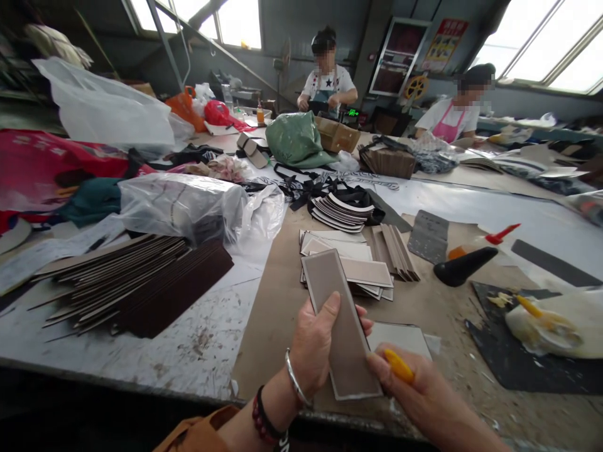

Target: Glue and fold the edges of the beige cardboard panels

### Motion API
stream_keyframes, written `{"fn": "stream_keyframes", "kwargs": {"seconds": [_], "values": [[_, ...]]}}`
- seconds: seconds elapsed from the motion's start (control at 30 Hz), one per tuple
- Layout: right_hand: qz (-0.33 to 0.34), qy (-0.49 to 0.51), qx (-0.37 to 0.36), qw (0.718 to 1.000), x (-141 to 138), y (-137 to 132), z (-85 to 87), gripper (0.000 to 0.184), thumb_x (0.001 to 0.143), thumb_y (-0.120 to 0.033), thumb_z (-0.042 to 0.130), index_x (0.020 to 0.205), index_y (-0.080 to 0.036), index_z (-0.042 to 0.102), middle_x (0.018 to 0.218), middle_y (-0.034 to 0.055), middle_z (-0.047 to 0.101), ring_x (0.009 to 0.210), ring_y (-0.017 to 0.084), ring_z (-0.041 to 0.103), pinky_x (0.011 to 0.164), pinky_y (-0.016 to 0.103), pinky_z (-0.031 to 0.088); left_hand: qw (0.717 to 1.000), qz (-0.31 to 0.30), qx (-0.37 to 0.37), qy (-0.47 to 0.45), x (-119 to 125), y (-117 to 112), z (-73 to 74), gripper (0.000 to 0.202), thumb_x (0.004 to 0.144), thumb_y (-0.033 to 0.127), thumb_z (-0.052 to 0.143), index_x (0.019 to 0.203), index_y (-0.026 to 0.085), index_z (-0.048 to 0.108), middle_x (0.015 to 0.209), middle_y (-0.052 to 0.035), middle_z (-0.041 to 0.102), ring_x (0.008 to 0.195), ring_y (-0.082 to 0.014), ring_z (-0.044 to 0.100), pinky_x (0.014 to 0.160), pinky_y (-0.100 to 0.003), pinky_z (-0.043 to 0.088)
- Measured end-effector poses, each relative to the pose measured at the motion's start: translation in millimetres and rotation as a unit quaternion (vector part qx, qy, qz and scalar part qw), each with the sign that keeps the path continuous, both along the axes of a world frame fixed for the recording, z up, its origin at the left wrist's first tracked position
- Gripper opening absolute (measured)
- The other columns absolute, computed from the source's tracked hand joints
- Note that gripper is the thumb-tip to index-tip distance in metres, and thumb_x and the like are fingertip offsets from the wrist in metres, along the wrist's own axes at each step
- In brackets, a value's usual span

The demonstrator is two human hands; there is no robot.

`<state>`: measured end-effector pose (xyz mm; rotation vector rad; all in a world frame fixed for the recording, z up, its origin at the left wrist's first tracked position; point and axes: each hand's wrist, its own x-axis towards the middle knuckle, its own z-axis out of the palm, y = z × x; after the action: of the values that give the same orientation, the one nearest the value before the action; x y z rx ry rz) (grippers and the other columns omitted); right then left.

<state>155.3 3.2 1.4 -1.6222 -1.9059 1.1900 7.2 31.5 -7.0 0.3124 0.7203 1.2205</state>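
Note:
My left hand (315, 344) is closed round a long grey-brown rectangular card (340, 314) with a pale edge, thumb on its face, holding it tilted above the table's front edge. My right hand (414, 392) sits at the card's lower right corner, its fingers closed on a small yellow tool (399, 366). Just beyond the card lies a loose pile of similar pale rectangular cards (358, 267). A white sheet (405, 339) lies flat under my hands on the brown paper.
A fanned stack of dark brown boards (141, 282) lies at left beside a plastic-wrapped bundle (179, 204). At right sit a black pointed object (464, 265), an orange-tipped glue bottle (485, 242) and a black mat with a glue-smeared bag (556, 323). Two people work across the cluttered table.

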Motion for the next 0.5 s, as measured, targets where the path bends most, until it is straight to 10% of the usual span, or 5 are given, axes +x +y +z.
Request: {"fn": "stream_keyframes", "kwargs": {"seconds": [0.2, 0.37, 0.5], "values": [[-0.058, 0.068, 0.042, 0.995, 5, 25, 39.9, 0.040, 0.082, -0.056, 0.046, 0.084, -0.018, 0.056, 0.050, -0.0049, 0.041, 0.041, 0.009, 0.037, 0.037, 0.020, 0.028, 0.990, -0.141, 0.031, -0.003, 1, -17, -4.5, 0.031, 0.079, 0.037, 0.063, 0.095, 0.013, 0.052, 0.069, -0.0067, 0.069, 0.058, -0.0165, 0.067, 0.054, -0.026, 0.055], [-0.048, 0.232, -0.143, 0.961, -7, 22, 35.9, 0.041, 0.082, -0.057, 0.048, 0.078, -0.017, 0.052, 0.049, -0.0010, 0.054, 0.036, 0.011, 0.047, 0.034, 0.021, 0.037, 0.965, -0.253, 0.056, -0.039, 6, -29, -9.9, 0.036, 0.072, 0.041, 0.068, 0.091, 0.014, 0.054, 0.066, -0.0048, 0.068, 0.054, -0.0149, 0.066, 0.050, -0.022, 0.054], [-0.105, 0.179, -0.042, 0.977, -10, 16, 32.0, 0.034, 0.081, -0.052, 0.051, 0.077, -0.018, 0.051, 0.051, -0.0018, 0.055, 0.036, 0.011, 0.047, 0.035, 0.022, 0.039, 0.968, -0.244, 0.059, 0.001, 9, -30, -7.2, 0.032, 0.072, 0.040, 0.069, 0.087, 0.014, 0.056, 0.063, -0.0024, 0.067, 0.050, -0.0122, 0.063, 0.047, -0.019, 0.052]]}}
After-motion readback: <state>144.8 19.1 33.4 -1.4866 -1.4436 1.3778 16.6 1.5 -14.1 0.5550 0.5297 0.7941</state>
